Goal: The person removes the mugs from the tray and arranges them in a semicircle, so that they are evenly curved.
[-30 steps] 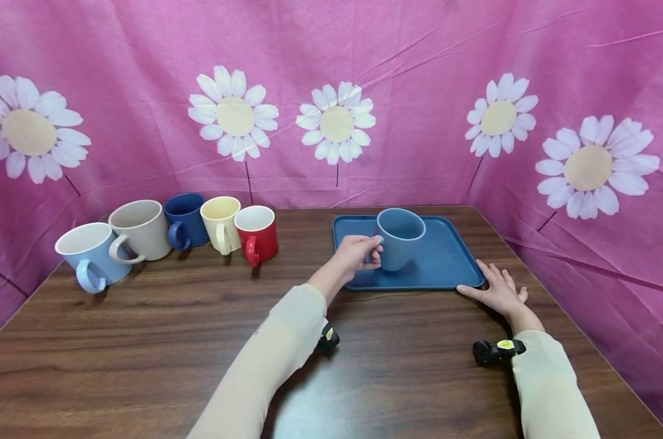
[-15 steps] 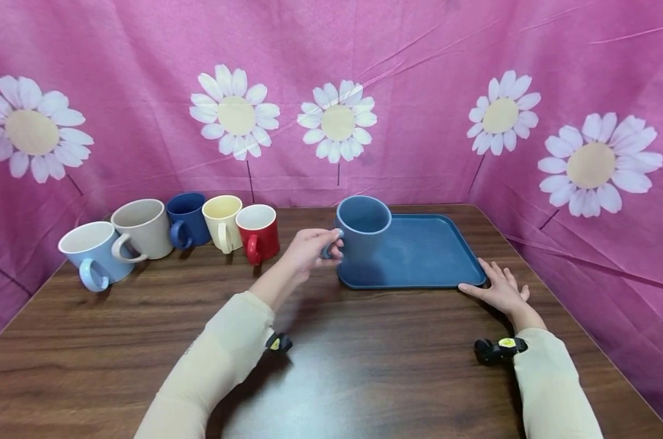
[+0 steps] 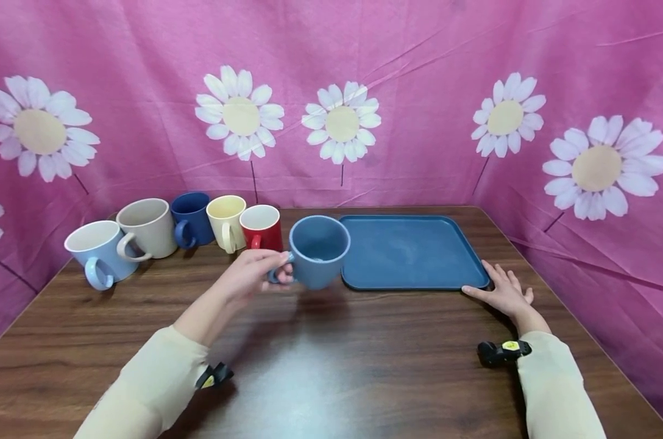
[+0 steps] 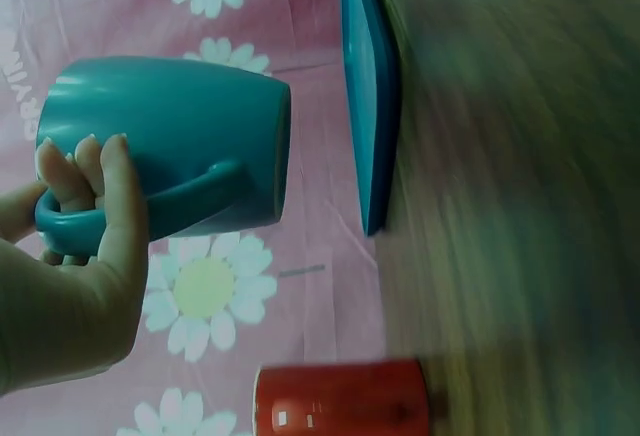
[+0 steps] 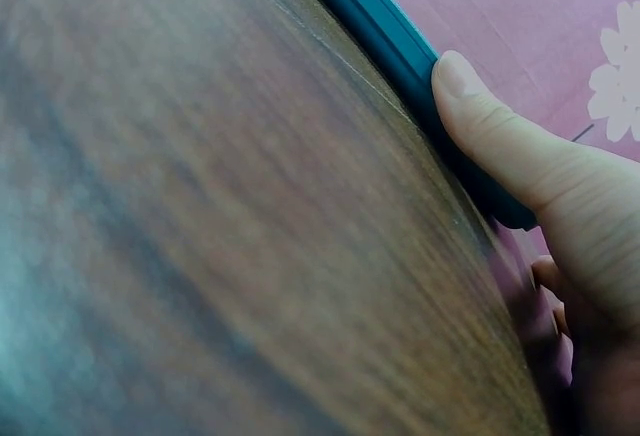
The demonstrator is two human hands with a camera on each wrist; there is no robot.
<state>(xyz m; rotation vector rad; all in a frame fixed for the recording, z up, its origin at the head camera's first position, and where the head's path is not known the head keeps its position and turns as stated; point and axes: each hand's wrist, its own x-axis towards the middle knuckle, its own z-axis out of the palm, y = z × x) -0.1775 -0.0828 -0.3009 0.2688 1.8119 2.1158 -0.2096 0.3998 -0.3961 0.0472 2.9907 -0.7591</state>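
My left hand (image 3: 257, 271) grips the handle of a grey-blue mug (image 3: 319, 259), its fingers hooked through the loop. The mug is upright in the air, left of the blue tray (image 3: 403, 280); in the left wrist view the mug (image 4: 180, 126) shows clear of the wooden surface. My right hand (image 3: 504, 291) rests at the tray's near right corner with fingers spread. In the right wrist view, the thumb of that hand (image 5: 560, 186) touches the tray's edge (image 5: 390, 36). Just behind my left hand stands a red mug (image 3: 265, 228).
A row of mugs lines the back left of the wooden table (image 3: 337, 366): light blue (image 3: 109, 256), light grey (image 3: 153, 231), dark blue (image 3: 197, 216) and pale yellow (image 3: 224, 222). A pink cloth with daisies (image 3: 408, 152) hangs behind the table.
My left hand has lifted the grey-blue mug off the tray and carried it left, past the tray's left edge. My right hand has stayed at the tray's corner.
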